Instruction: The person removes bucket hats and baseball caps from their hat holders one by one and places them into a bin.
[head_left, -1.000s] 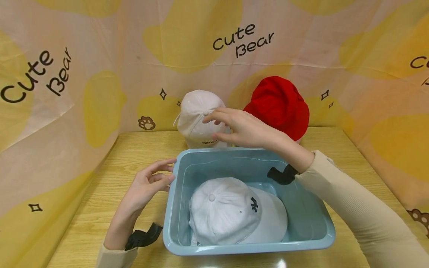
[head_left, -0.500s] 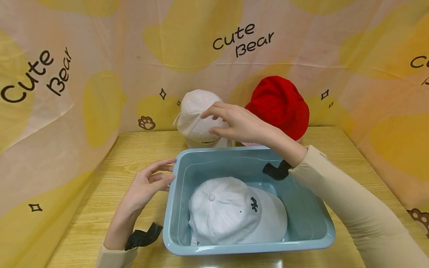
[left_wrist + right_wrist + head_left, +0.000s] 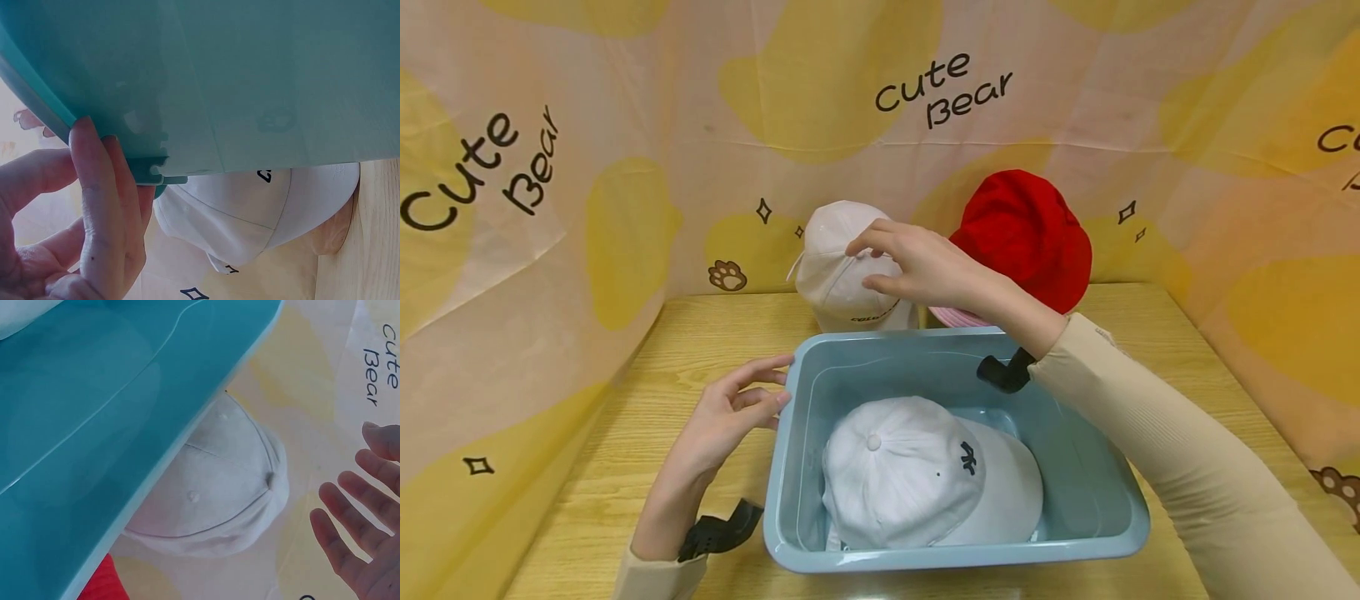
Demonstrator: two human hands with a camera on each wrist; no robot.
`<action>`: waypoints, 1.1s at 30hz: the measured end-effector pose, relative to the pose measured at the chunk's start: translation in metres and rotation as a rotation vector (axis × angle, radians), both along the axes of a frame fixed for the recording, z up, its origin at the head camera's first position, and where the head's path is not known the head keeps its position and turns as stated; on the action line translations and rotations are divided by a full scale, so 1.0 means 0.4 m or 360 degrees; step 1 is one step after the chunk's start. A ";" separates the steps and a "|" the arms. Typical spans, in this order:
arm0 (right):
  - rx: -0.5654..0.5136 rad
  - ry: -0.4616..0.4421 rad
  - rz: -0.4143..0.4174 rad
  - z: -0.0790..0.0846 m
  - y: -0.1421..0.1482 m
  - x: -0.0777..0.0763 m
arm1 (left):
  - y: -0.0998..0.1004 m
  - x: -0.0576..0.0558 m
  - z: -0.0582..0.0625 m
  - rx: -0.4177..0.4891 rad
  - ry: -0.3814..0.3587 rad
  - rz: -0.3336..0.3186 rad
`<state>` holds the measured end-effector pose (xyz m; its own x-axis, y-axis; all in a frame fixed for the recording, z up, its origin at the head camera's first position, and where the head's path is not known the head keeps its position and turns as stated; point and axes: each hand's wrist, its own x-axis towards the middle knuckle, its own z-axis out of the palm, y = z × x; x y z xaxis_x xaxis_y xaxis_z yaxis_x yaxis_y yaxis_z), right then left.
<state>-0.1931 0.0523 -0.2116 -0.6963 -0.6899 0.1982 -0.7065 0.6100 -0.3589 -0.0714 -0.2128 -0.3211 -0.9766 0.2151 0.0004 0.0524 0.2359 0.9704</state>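
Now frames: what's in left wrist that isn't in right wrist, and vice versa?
Left wrist only: the left hand touching the blue tub, the wood-grain tabletop, the visor of the white cap.

Right wrist only: a sliver of the red hat and the black "Cute Bear" lettering.

Both: tub, the cap's crown, patterned backdrop, and probably the right hand, just fingertips at the left wrist view's edge.
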 end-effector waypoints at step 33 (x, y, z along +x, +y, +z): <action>0.0150 0.0145 -0.0215 -0.046 -0.051 -0.121 | -0.004 -0.006 -0.008 -0.0037 0.0006 0.0012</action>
